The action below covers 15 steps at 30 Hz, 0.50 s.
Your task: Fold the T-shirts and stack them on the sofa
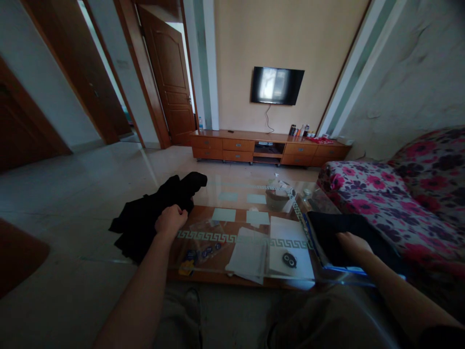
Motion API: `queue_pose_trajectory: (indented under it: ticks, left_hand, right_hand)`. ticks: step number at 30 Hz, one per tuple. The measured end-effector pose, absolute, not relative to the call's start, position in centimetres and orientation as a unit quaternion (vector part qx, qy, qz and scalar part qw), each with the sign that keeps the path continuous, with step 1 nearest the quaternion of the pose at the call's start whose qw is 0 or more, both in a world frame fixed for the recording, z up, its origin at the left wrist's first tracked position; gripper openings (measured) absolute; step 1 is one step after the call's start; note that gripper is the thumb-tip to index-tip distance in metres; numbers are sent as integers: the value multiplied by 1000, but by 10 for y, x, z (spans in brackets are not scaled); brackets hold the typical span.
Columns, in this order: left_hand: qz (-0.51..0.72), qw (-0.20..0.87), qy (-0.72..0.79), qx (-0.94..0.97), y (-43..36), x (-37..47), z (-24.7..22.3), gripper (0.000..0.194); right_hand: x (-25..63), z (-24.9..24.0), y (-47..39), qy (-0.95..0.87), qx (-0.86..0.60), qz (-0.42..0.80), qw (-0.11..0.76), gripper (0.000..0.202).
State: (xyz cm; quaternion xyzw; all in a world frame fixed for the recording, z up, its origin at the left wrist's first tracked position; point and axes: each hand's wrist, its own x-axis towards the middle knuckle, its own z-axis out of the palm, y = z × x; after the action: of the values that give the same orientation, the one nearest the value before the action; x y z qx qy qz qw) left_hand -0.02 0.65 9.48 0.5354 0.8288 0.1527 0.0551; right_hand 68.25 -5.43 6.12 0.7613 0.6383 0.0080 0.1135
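A black garment (152, 208) lies bunched at the left end of the glass coffee table (203, 196), partly over its edge. My left hand (170, 219) is closed on the garment's near right side, fingers curled and their tips hidden. A dark folded cloth (334, 225) rests at the right end of the table, over a blue-edged item (341, 268). On this cloth sits my right hand (353, 244), its fingers curled in and pressed against the fabric.
Between my hands are white papers (249, 249), a round black object with two rings (289, 260) and small blue-and-yellow packets (187, 264). A bowl (279, 198) stands farther back. A floral sofa (374, 194) is on the right; a low wooden cabinet (238, 145) lines the far wall.
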Motion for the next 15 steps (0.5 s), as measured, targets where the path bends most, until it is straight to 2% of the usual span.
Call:
queue_pose_trajectory:
  ticks: [3,6,15]
  left_hand:
    - [158,57,825,539,4,3,94,31]
    - [156,56,823,544,3,4,96,30]
    - [160,58,820,546,6,7,99,31]
  right_hand:
    - [675,67,-55,636,758,15,141,26]
    - [674,70,-52,629,765,26,132,24]
    - [683,91,-40,605,796,14,-5,22]
